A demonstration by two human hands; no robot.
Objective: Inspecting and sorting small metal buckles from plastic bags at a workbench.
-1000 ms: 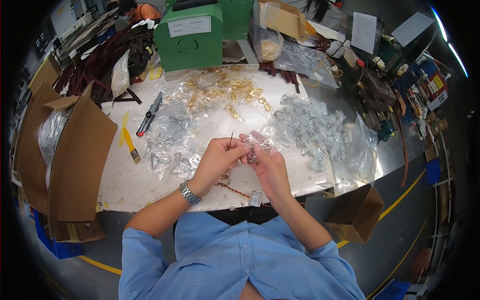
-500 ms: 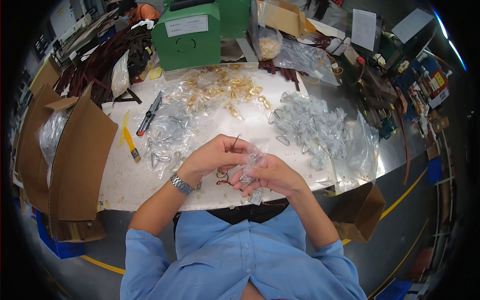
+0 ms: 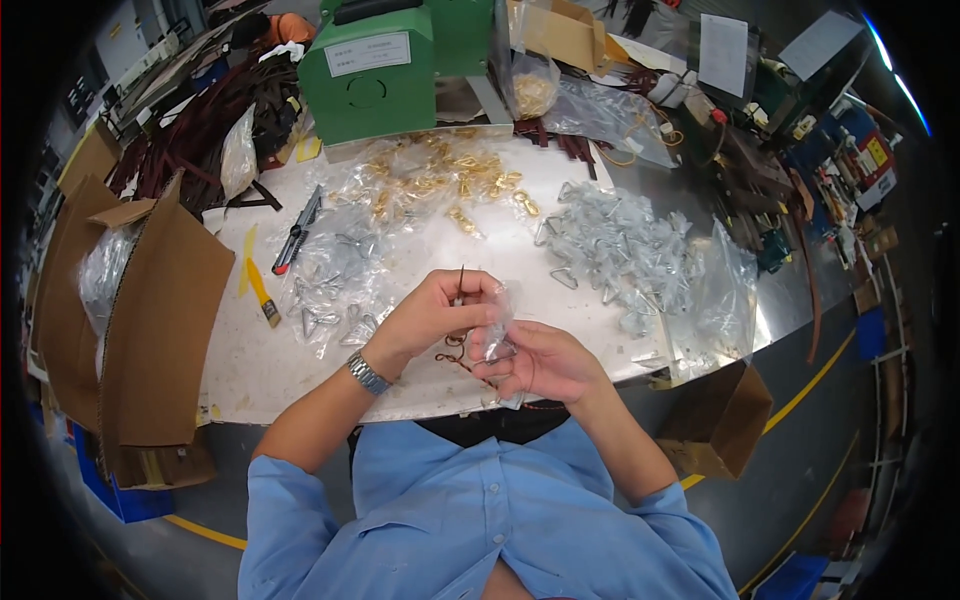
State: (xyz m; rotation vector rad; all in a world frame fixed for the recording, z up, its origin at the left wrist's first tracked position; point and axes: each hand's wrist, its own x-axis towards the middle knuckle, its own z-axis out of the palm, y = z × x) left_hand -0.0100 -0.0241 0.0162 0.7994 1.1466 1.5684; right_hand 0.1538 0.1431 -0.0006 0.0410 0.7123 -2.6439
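In front of my waist, my left hand (image 3: 446,312) pinches a small clear plastic bag (image 3: 500,312) between thumb and fingers. A thin dark pointed tool (image 3: 461,282) sticks up from the same hand. My right hand (image 3: 548,362) is half curled, palm up, under the bag. A silver wire ring (image 3: 497,355) rests against its fingers, partly hidden by plastic. Below the hands, a thin brown cord (image 3: 455,354) lies on the white tabletop (image 3: 300,385). To the right is a heap of bagged silver triangular rings (image 3: 615,250).
Bagged gold clasps (image 3: 465,175) lie before a green machine (image 3: 370,85). At left are more bagged silver pieces (image 3: 345,265), a utility knife (image 3: 298,232), a yellow-handled brush (image 3: 262,292) and an open cardboard box (image 3: 165,320). Another carton (image 3: 725,425) stands below the table's right edge.
My right hand has dropped slightly and opened a little from the bag. The left hand has drawn the plastic slightly upward, and the pointed tool now stands more upright.
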